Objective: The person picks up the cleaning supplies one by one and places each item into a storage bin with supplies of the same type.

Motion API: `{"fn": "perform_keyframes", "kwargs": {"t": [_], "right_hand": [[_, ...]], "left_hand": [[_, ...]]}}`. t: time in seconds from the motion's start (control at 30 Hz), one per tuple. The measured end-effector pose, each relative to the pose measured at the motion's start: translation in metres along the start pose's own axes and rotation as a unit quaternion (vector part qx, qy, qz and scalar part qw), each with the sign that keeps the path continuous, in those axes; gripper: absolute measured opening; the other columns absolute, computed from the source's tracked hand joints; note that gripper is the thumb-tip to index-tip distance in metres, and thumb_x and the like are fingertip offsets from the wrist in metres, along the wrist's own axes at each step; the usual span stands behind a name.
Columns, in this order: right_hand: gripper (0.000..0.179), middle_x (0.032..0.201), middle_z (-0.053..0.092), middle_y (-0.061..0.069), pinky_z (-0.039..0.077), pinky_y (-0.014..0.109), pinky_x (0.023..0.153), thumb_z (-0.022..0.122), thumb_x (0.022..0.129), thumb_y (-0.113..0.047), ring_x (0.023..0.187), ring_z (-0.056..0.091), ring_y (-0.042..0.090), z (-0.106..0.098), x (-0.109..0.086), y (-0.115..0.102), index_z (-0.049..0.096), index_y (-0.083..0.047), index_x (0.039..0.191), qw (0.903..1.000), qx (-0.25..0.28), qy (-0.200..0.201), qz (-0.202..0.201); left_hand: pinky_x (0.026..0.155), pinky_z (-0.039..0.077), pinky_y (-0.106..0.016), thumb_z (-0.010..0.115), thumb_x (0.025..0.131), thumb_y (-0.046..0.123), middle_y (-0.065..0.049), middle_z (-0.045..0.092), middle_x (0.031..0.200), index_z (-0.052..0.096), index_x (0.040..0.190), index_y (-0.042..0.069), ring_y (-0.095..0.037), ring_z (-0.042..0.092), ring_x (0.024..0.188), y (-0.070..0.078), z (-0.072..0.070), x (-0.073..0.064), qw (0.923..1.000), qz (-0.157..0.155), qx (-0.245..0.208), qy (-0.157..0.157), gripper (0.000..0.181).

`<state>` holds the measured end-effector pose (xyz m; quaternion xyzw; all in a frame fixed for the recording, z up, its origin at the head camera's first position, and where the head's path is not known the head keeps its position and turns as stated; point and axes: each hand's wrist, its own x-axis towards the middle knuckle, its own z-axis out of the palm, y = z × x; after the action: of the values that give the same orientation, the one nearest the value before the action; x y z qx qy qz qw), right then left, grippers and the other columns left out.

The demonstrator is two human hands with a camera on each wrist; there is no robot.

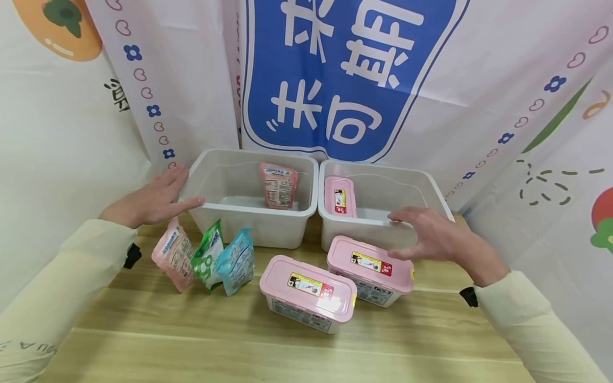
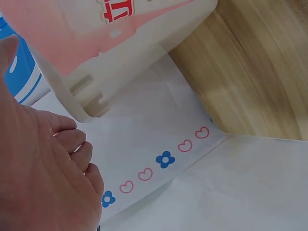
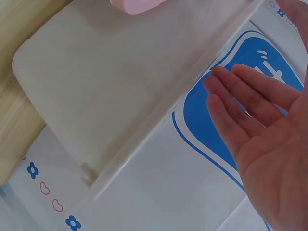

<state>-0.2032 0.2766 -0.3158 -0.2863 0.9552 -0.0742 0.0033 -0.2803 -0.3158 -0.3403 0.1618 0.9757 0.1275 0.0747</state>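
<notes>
My left hand [image 1: 152, 198] is beside the left end of the left white bin [image 1: 254, 227], thumb and fingers spread and holding nothing. A pink pouch [image 1: 280, 186] stands inside that bin. Over the front rim of the right white bin [image 1: 395, 186] is my right hand [image 1: 433, 234], its fingers loosely extended with nothing in them. That bin holds a pink-lidded box [image 1: 340, 197] at its left end. Just below my right hand, a second pink-lidded box [image 1: 369, 261] sits on the table. In the right wrist view the right hand [image 3: 269, 139] shows an empty palm.
A third pink-lidded box [image 1: 308, 287] is on the wooden table [image 1: 215, 340], nearer to me. Left of it stand a pink pouch [image 1: 175, 258], a green pouch [image 1: 207, 258] and a blue pouch [image 1: 237, 261]. A printed cloth [image 1: 191, 64] hangs behind the bins.
</notes>
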Motion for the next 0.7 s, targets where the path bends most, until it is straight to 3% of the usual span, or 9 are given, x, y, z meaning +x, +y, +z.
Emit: {"fn": "perform_keyframes", "kwargs": {"t": [0.3,0.6,0.7], "right_hand": [[0.074,0.136,0.071,0.018,0.058,0.058,0.102,0.085,0.084,-0.049,0.123,0.068,0.038,0.003,-0.01,-0.003,0.067,-0.001,0.137,0.9999,0.004,0.002,-0.01],[0.073,0.135,0.072,0.015,0.058,0.055,0.103,0.087,0.083,-0.043,0.124,0.069,0.034,0.013,-0.015,-0.002,0.066,0.001,0.138,0.9994,0.023,-0.014,-0.022],[0.076,0.134,0.073,0.015,0.059,0.053,0.102,0.088,0.081,-0.043,0.123,0.07,0.033,0.019,-0.016,-0.001,0.066,0.001,0.139,0.9992,0.025,-0.01,-0.03]], "left_hand": [[0.127,0.003,-0.075,0.044,0.105,0.063,-0.032,-0.009,0.173,-0.004,0.166,-0.006,-0.055,-0.004,0.161,0.001,0.003,0.001,1.0,0.002,0.002,0.0,0.104],[0.125,0.004,-0.078,0.045,0.105,0.065,-0.027,-0.014,0.175,-0.008,0.167,0.001,-0.054,-0.006,0.161,-0.002,0.007,0.004,0.9997,-0.008,-0.024,-0.005,0.104],[0.125,0.004,-0.078,0.043,0.106,0.064,-0.029,-0.012,0.174,-0.005,0.167,-0.001,-0.055,-0.005,0.161,-0.003,0.008,0.004,0.9999,-0.002,-0.011,0.001,0.102]]}}
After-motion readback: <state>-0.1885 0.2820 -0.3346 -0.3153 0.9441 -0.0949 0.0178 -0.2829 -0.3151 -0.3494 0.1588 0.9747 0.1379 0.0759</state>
